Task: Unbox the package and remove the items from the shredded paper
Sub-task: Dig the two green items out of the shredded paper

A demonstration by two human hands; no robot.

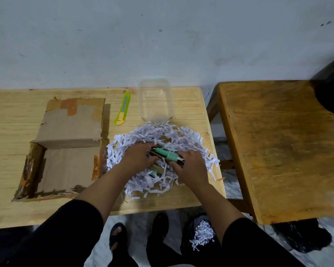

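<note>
My fingers (152, 151) on the left hand (138, 157) are curled down into the shredded paper (162, 135), around a dark flat thing I can only see a bit of, and I cannot tell if they hold it tight. The fingers on my right hand (191, 166) are bent too, and they press at the near end of a green bottle (167, 154) that lies on its side on top of the pile. I think that hand has hold of the bottle's end, but my own hand hides the grip, so I cannot be sure. Just under my hands there is a small brown box (157, 168) poking out of the paper. All the paper sits in a heap on the tabletop (162, 201), not in the cardboard box (66, 151). That box is just to the left, open, and looks bare inside, so I think the unboxing part is done. A yellow-green cutter (122, 108) lies behind the pile, and a clear plastic tub (156, 100) stands beside it with nothing in it that I can see. So I think the picking-out part has only begun: the bottle, the brown box and the dark thing must all come out. More could be hiding under the paper.
</note>
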